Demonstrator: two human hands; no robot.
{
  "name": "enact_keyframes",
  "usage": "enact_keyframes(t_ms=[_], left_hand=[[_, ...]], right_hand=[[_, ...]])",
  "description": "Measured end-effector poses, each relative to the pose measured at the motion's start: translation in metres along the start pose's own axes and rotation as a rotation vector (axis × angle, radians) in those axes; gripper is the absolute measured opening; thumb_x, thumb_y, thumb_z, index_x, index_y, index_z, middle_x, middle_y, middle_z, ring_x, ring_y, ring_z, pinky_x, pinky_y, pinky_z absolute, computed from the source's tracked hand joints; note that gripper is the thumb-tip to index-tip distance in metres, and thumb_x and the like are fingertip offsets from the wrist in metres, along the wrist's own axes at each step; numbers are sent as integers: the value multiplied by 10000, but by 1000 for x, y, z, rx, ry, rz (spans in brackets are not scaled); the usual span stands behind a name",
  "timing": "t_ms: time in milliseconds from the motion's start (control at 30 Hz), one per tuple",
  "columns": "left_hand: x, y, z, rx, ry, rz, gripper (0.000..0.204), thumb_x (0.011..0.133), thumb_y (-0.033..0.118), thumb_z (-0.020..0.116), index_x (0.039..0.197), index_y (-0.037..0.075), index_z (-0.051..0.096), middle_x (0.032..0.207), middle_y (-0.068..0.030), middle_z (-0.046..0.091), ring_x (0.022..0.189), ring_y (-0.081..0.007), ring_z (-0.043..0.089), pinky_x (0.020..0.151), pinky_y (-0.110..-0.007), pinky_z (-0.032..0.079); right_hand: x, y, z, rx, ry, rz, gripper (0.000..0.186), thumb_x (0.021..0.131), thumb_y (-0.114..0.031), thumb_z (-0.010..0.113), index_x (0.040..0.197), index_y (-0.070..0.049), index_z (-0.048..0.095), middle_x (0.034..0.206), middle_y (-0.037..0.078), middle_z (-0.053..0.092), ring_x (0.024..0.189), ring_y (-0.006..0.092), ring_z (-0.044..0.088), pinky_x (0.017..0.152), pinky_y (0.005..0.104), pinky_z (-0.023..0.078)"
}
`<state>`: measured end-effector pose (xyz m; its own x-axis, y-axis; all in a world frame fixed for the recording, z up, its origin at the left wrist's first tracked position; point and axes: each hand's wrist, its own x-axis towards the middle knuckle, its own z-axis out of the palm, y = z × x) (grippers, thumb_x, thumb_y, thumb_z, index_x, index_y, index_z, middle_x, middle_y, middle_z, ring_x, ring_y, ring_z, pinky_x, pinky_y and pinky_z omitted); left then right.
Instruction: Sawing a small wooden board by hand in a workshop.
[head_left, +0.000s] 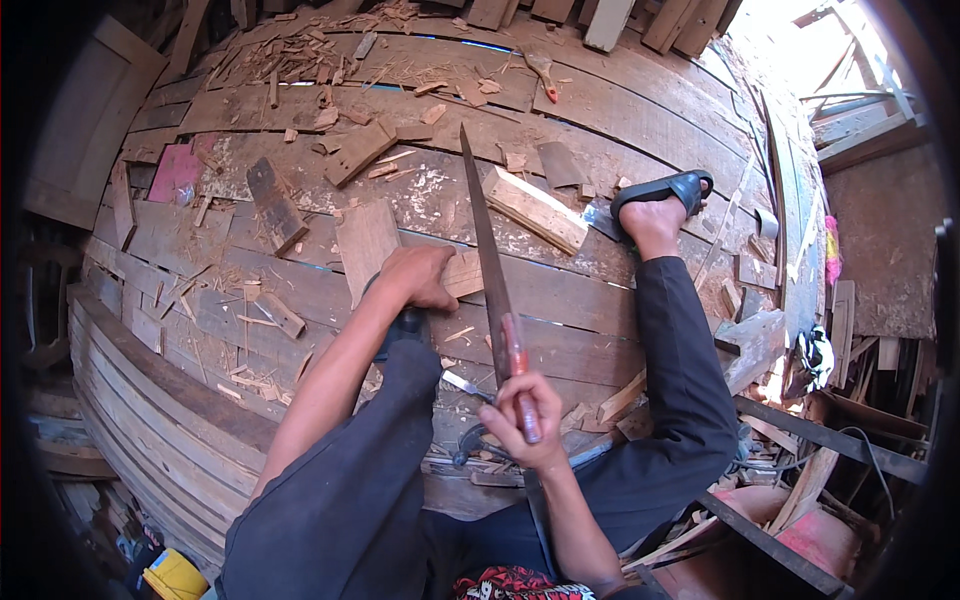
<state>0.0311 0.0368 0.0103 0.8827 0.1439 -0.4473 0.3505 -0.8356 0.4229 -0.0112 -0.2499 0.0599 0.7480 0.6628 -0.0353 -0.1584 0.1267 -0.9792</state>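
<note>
Handsaw (487,260) blade runs straight away from right hand (520,425), fingers wrapped tight on its handle; left hand (418,277) fingers press wood block (462,272) just left of blade.

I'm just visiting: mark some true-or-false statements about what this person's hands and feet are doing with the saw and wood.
1. The right hand grips the long metal handsaw by its handle. True.
2. The left hand holds a hammer. False: it presses on a small pale wooden block.
3. The saw blade lies beside that block. True.
4. The right foot is bare. False: it wears a black sandal.
5. The plank floor is swept clean. False: wood scraps and chips litter it.
</note>
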Motion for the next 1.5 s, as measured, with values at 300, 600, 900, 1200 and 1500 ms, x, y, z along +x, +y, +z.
enact_keyframes(t_ms=[300, 600, 900, 1200, 1500], left_hand=[[4, 3, -7, 22, -75, -42, 767, 606, 430, 896, 1222, 33, 671, 1165, -206, 735, 1127, -386, 690, 941, -482, 548], [1, 6, -4, 82, -101, -111, 719, 606, 489, 911, 1121, 31, 708, 1133, -173, 756, 1095, -348, 719, 929, -443, 569], [-3, 15, 7, 164, -19, -57, 678, 637, 474, 890, 1117, 33, 702, 1122, -171, 757, 1080, -341, 725, 934, -441, 571], [-3, -8, 23, 226, 7, -6, 796, 605, 588, 835, 1185, 62, 693, 1041, -153, 767, 1022, -329, 730, 1139, -518, 323], [-6, -4, 16, 215, -60, -19, 906, 611, 584, 825, 1331, 64, 647, 1091, -169, 769, 1126, -334, 711, 1256, -566, 182]], right_hand=[[7, -13, -6, -329, -122, -105, 345, 760, 62, 755, 695, -83, 448, 547, 33, 424, 465, 138, 475, 472, 313, 364], [-16, -18, -13, -341, -150, -69, 313, 764, 79, 716, 697, -77, 452, 552, 34, 462, 470, 143, 514, 479, 306, 396], [-52, -26, -26, -331, -91, -27, 301, 849, 11, 760, 745, -80, 492, 560, -4, 478, 496, 90, 491, 485, 283, 368], [-38, -39, -5, -244, -8, 81, 487, 910, -17, 758, 1304, -75, 477, 664, -66, 457, 571, 40, 419, 540, 243, 350], [-54, -23, 12, -195, -12, -135, 426, 858, -59, 844, 1194, -51, 583, 638, -86, 443, 553, 26, 391, 534, 232, 338]])
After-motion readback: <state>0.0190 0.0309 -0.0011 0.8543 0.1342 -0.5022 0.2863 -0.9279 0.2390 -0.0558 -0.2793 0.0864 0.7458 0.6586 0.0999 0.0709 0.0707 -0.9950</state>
